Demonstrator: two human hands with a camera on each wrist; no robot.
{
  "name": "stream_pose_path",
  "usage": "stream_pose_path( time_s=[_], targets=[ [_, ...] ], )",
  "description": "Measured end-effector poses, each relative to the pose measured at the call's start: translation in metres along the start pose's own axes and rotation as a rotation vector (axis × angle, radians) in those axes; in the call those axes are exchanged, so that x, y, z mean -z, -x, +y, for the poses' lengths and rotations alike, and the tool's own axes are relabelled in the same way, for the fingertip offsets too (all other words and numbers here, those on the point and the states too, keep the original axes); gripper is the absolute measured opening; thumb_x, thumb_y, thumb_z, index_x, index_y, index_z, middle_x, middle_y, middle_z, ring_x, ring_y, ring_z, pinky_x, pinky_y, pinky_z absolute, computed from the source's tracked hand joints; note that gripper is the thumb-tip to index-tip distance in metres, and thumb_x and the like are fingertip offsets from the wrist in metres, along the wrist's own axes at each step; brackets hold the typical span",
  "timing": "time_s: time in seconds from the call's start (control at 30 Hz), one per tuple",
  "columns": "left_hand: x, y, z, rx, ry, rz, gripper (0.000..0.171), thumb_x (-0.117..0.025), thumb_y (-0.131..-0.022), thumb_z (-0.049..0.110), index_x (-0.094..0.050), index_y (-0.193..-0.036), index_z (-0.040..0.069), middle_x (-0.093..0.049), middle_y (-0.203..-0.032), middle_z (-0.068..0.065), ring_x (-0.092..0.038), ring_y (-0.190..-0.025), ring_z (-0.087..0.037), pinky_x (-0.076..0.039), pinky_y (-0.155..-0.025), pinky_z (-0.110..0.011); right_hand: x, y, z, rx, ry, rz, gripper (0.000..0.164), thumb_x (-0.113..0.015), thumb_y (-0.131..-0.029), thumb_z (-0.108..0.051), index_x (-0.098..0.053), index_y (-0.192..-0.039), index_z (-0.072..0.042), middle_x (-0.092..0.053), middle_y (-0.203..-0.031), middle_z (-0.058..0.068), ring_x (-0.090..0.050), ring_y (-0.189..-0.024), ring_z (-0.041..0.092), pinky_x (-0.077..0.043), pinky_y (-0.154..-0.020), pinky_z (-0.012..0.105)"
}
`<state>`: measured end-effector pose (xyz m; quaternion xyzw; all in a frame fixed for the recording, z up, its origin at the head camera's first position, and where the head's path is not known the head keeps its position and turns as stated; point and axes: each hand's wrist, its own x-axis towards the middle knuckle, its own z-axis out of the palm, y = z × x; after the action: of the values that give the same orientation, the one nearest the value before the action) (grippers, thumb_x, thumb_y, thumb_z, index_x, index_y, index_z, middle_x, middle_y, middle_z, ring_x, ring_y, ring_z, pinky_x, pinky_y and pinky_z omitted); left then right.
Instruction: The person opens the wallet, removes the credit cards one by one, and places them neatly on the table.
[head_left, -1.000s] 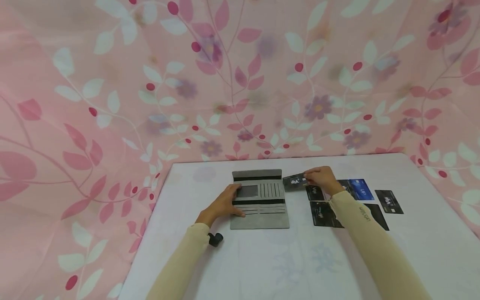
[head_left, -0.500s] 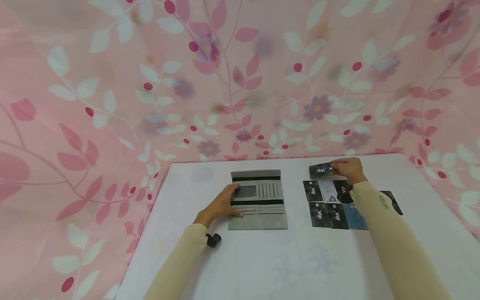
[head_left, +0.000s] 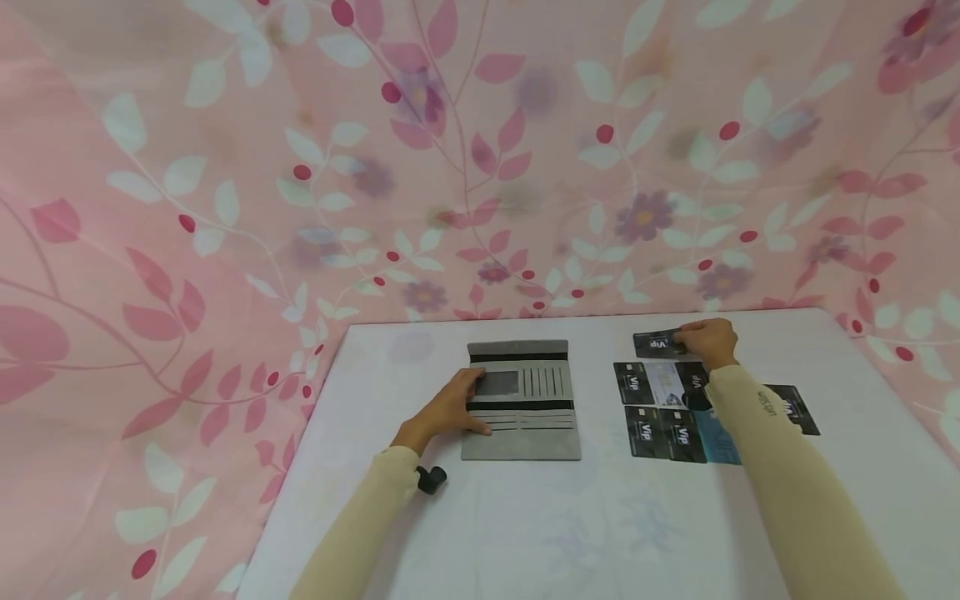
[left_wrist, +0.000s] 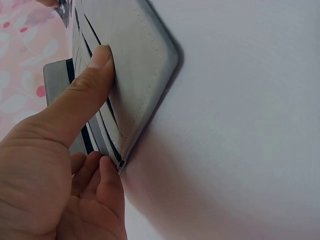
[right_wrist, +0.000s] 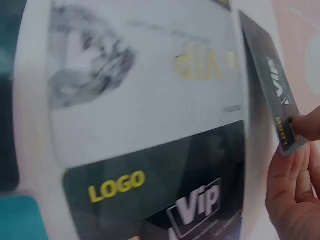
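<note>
A grey wallet (head_left: 525, 443) lies unfolded on the white table, its card slots facing up. My left hand (head_left: 446, 408) holds its left edge; in the left wrist view the thumb (left_wrist: 85, 95) presses on the slots while the curled fingers are at the edge. At the back right, my right hand (head_left: 709, 342) pinches a black "Vip" card (head_left: 654, 343) by its right end. The right wrist view shows this card (right_wrist: 270, 75) tilted between thumb and fingers, behind a white-and-grey card (right_wrist: 145, 90).
Two rows of cards lie under and in front of my right forearm, among them black "Vip" cards (head_left: 646, 432) and a blue one (head_left: 718, 437). A separate black card (head_left: 801, 410) lies farther right. A pink floral cloth (head_left: 480, 167) hangs behind the table (head_left: 525, 533).
My right hand has carried the black card from beside the wallet to the right, behind the rows, and lowered it toward the table. The left hand has stayed on the wallet.
</note>
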<state>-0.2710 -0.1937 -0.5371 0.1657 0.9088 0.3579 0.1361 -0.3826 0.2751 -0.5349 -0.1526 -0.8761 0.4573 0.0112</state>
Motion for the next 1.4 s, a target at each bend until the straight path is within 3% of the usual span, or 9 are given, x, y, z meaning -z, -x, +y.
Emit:
stream_pose_path(
  time_s=[0.33, 0.6, 0.83, 0.97, 1.1, 1.2, 1.27, 1.4],
  targets=[
    [-0.001, -0.001, 0.003, -0.009, 0.012, -0.018, 0.115, -0.093, -0.063, 0.026, -0.024, -0.153, 0.007, -0.029, -0.152, -0.010, -0.046, -0.131, -0.027, -0.041, -0.107, -0.033, -0.001, 0.009, 0.013, 0.076, 0.127, 0.069, 0.041, -0.071, -0.086, -0.015, -0.065, -0.114, 0.013, -0.062, -0.114, 0.032, -0.057, -0.103, 0.047, -0.049, -0.089, 0.057],
    [-0.004, -0.007, 0.005, -0.027, -0.012, -0.024, 0.113, -0.093, -0.065, 0.027, -0.024, -0.153, 0.006, -0.029, -0.152, -0.011, -0.047, -0.128, -0.027, -0.042, -0.107, -0.035, 0.001, 0.019, 0.020, 0.271, 0.271, 0.130, 0.034, -0.069, -0.080, -0.005, -0.062, -0.105, 0.016, -0.062, -0.098, 0.031, -0.057, -0.089, 0.047, -0.048, -0.079, 0.059],
    [-0.003, -0.012, 0.005, -0.029, -0.097, -0.040, 0.109, -0.091, -0.068, 0.031, -0.026, -0.153, 0.008, -0.031, -0.150, -0.008, -0.048, -0.127, -0.023, -0.041, -0.107, -0.033, 0.011, 0.021, 0.016, 0.300, 0.294, 0.090, 0.035, -0.063, -0.085, -0.010, -0.060, -0.109, 0.016, -0.061, -0.101, 0.034, -0.057, -0.088, 0.048, -0.049, -0.077, 0.060],
    [-0.002, -0.016, 0.016, -0.055, -0.293, -0.093, 0.086, -0.078, -0.083, 0.032, -0.032, -0.151, 0.008, -0.031, -0.154, -0.007, -0.038, -0.136, -0.021, -0.033, -0.113, -0.035, 0.020, 0.025, 0.008, 0.286, 0.299, 0.064, 0.040, -0.060, -0.089, -0.014, -0.056, -0.116, 0.016, -0.058, -0.109, 0.037, -0.057, -0.093, 0.050, -0.049, -0.079, 0.062],
    [-0.012, -0.025, 0.036, -0.050, -0.455, -0.117, 0.073, -0.059, -0.094, 0.047, -0.035, -0.151, 0.009, -0.029, -0.157, -0.005, -0.027, -0.144, -0.023, -0.029, -0.115, -0.040, 0.027, 0.027, 0.003, 0.309, 0.309, 0.070, 0.041, -0.059, -0.090, -0.015, -0.055, -0.118, 0.015, -0.058, -0.111, 0.037, -0.057, -0.096, 0.050, -0.048, -0.082, 0.062],
    [-0.019, -0.029, 0.041, -0.013, -0.507, -0.119, 0.074, -0.043, -0.097, 0.060, -0.033, -0.152, 0.011, -0.027, -0.158, -0.004, -0.025, -0.144, -0.023, -0.027, -0.116, -0.041, 0.028, 0.026, 0.000, 0.327, 0.308, 0.064, 0.041, -0.059, -0.089, -0.015, -0.056, -0.118, 0.014, -0.059, -0.111, 0.037, -0.056, -0.098, 0.051, -0.048, -0.084, 0.062],
    [-0.020, -0.030, 0.041, 0.006, -0.508, -0.115, 0.072, -0.036, -0.099, 0.060, -0.034, -0.152, 0.012, -0.028, -0.158, -0.004, -0.026, -0.144, -0.024, -0.027, -0.116, -0.042, 0.028, 0.026, -0.001, 0.341, 0.305, 0.064, 0.041, -0.059, -0.089, -0.015, -0.056, -0.118, 0.014, -0.059, -0.110, 0.037, -0.056, -0.098, 0.051, -0.048, -0.083, 0.062],
    [-0.011, -0.028, 0.029, 0.019, -0.483, -0.044, 0.065, -0.034, -0.101, 0.056, -0.038, -0.150, 0.014, -0.035, -0.155, -0.004, -0.030, -0.142, -0.023, -0.028, -0.115, -0.044, 0.029, 0.025, -0.004, 0.396, 0.328, 0.092, 0.042, -0.059, -0.091, -0.017, -0.055, -0.119, 0.014, -0.058, -0.111, 0.038, -0.056, -0.097, 0.052, -0.047, -0.083, 0.063]
  ],
)
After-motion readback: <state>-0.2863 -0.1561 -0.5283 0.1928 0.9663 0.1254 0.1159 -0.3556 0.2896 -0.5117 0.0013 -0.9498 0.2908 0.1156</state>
